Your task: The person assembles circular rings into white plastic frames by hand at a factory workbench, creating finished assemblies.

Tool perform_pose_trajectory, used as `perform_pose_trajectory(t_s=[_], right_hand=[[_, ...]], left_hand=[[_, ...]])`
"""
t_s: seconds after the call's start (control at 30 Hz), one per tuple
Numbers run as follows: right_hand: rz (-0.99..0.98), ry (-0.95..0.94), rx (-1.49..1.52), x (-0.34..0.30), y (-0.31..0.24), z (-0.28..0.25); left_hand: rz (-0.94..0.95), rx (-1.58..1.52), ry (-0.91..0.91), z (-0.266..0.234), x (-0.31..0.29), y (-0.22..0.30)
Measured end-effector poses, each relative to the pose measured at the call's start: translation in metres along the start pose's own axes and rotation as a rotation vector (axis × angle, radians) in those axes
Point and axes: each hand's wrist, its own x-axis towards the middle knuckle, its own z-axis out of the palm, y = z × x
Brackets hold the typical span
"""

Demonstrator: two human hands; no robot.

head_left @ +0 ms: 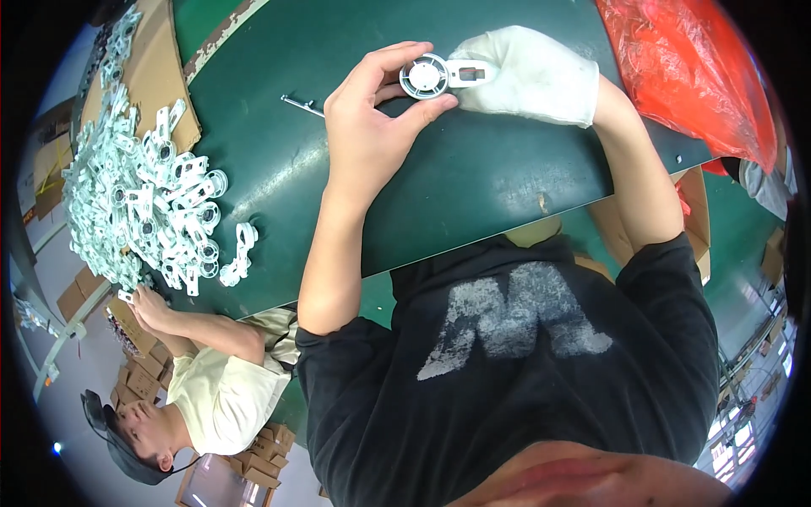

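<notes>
Between my two hands is a small white plastic fan-shaped part [425,77], with a round spoked ring and a short handle that has a dark slot. My bare left hand [376,106] pinches the ring between thumb and fingers. A white glove covers my right hand [532,76], which is closed at the handle end; its fingertips are partly hidden. Both hands hold the part above the green table [473,177]. Just left of my left hand lies a thin, dark, rod-like piece [302,105], partly covered by that hand.
A large heap of similar white parts [144,198] covers the table's left side, beside brown cardboard [176,93]. A few parts [240,255] lie apart from it. A co-worker's hand [149,306] is at the heap's near edge. Red plastic sheeting [693,68] lies at the right.
</notes>
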Motion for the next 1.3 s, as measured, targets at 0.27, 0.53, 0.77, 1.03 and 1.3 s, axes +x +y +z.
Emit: perform_pose_trajectory(t_s=[0.27, 0.53, 0.77, 1.03, 1.3], right_hand=[[0.224, -0.264, 0.119, -0.004, -0.018, -0.010], [-0.043, -0.006, 0.156, 0.005, -0.009, 0.023], [-0.026, 0.085, -0.103, 0.002, -0.021, 0.032], [-0.111, 0.072, -0.132, 0.006, -0.011, 0.037], [-0.028, 0.205, -0.281, 0.000, -0.008, 0.047]], left_hand=[[0.139, 0.209, -0.149, -0.007, -0.002, 0.014], [0.214, 0.111, -0.101, -0.005, 0.003, 0.009], [-0.070, -0.492, -0.145, 0.000, -0.002, -0.004], [-0.188, -0.471, -0.073, 0.000, -0.002, 0.002], [-0.110, -0.347, -0.101, 0.004, 0.004, -0.010]])
